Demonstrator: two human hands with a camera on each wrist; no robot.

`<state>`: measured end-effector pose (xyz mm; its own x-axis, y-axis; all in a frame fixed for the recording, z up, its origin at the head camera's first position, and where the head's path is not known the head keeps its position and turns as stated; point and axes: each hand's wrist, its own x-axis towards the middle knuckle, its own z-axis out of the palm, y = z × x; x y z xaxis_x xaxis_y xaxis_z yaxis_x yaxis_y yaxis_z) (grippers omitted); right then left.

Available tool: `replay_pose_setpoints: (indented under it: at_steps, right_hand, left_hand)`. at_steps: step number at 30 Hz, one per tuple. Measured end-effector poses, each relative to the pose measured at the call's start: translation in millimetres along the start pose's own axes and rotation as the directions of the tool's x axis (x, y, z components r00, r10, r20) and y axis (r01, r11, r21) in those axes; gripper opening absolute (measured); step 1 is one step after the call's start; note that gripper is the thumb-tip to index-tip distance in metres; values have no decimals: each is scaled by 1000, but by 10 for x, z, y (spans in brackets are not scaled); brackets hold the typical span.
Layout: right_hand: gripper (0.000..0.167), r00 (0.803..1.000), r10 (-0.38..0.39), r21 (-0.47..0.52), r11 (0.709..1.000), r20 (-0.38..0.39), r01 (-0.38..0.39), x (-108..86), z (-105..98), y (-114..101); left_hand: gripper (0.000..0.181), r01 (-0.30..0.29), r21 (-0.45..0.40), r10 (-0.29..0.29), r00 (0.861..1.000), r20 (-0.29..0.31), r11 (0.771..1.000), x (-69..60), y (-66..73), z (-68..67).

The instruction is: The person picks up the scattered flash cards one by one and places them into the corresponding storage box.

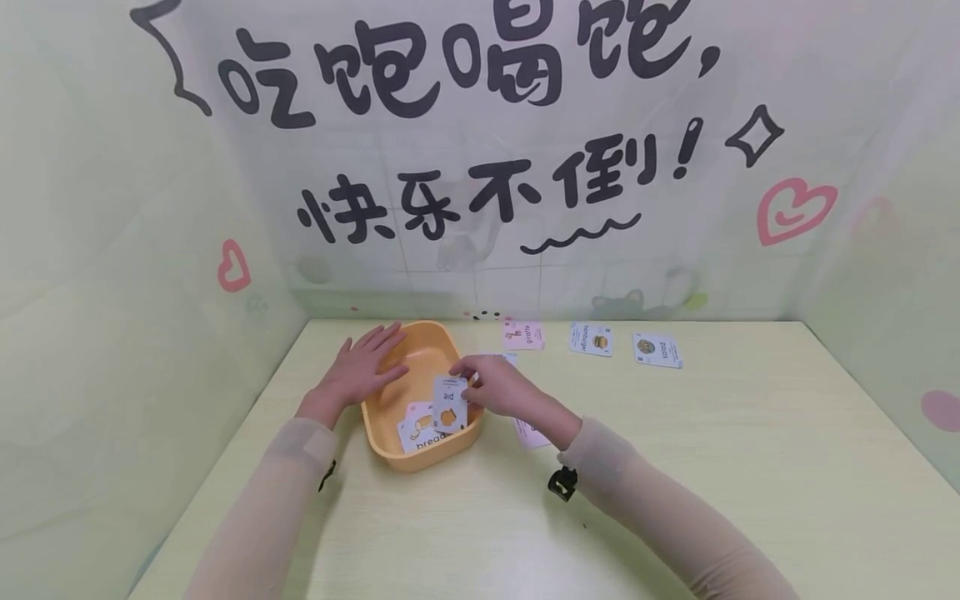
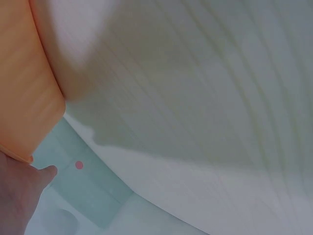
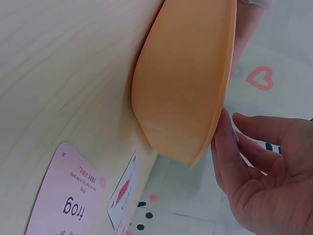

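An orange plastic basket point(image 1: 427, 367) stands on the table's left side. Spread over its left rim is my left hand point(image 1: 363, 367), fingers straight; the left wrist view catches part of that hand point(image 2: 17, 198) beside the basket wall point(image 2: 29, 83). My right hand point(image 1: 498, 387), at the right rim, pinches the right edge of a blue "pie" card point(image 1: 450, 400). Inside the basket, a "bread" card point(image 1: 422, 437) and a pink-edged card lie partly beneath it. In the right wrist view, fingers of my right hand point(image 3: 261, 183) show by the rim, the card hidden.
A pink "frog" card point(image 3: 68, 191) and a blue card with a red picture point(image 3: 122, 188) lie right of the basket. Farther back are giraffe point(image 1: 523, 335), hamburger point(image 1: 591, 339) and salad point(image 1: 657, 350) cards. A printed wall sheet point(image 1: 480, 287) borders the table's back edge.
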<state>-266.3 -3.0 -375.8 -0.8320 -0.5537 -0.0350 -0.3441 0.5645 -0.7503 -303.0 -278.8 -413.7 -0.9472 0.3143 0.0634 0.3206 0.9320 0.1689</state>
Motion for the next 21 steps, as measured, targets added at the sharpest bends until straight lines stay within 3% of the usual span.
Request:
replay_pose_setpoints:
  at_steps: [14, 21]
  right_hand:
    - [37, 999, -23, 11, 1000, -25, 23, -82, -112, 67]
    - [36, 998, -35, -41, 999, -50, 33, -139, -207, 149]
  left_hand:
    - [71, -3, 3, 3, 1000, -3, 1000, 7, -17, 16]
    - [71, 1, 10, -1, 1000, 0, 1000, -1, -4, 1]
